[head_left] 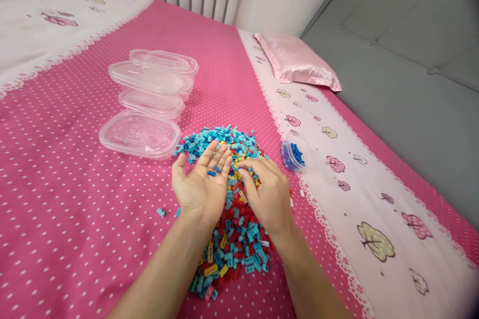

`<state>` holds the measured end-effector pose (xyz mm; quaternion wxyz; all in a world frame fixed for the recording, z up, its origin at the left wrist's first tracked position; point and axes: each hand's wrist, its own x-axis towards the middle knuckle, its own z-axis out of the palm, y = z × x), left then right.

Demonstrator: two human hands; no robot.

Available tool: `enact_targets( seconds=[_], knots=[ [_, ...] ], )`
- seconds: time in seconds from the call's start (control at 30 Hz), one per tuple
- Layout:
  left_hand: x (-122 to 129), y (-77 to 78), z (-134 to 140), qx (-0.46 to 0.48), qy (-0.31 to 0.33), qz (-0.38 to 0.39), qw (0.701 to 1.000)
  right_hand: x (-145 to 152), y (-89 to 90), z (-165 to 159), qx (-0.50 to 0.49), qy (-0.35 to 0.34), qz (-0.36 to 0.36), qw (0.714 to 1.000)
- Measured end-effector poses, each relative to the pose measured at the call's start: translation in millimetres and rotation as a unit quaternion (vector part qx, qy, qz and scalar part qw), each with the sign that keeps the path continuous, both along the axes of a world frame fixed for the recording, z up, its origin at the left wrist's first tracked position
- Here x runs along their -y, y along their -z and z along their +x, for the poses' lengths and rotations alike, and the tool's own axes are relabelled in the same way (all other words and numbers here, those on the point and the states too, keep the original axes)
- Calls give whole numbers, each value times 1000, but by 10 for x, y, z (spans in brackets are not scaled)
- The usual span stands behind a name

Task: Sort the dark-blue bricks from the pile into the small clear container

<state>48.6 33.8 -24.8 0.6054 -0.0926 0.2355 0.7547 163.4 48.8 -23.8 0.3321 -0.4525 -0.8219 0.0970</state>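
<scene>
Palm up and slightly cupped, my left hand (pixel 202 184) carries a few small blue building bricks (pixel 211 173) on its palm and fingers. Its fingers are stretched out. To the right, my right hand (pixel 267 192) is closed in a pinch, thumb near index fingertip; what it holds, if anything, I cannot make out. Both hands are over a loose pile of building bricks (pixel 239 239) in light blue, red, yellow and other colours. The hands and forearms hide part of the pile. A small clear tub (pixel 295 153) with blue bricks in it stands right of the pile.
Several clear plastic containers (pixel 140 133) stand in a row at the left on the pink dotted bedspread (pixel 75 184). A stray light blue brick (pixel 160 212) lies left of the pile. Farther back are a pink pillow (pixel 299 60) and a grey padded headboard (pixel 404 35).
</scene>
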Motion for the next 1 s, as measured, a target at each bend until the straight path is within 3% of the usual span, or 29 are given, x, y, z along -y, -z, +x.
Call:
enact_targets(
  seconds=[0.27,0.47,0.73,1.0],
  knots=[
    [31,-21,63,4,98,35,995,41,-7,-36,-48,-41,23,998],
    [42,-31,76,3,124,55,991,24,22,-23,-32,-32,33,998],
    [37,-25,58,-1,108,42,993,34,25,-30,-29,-25,28,999],
    [11,-25,29,-10,36,6,999,16,33,-16,-21,-18,25,999]
  ],
)
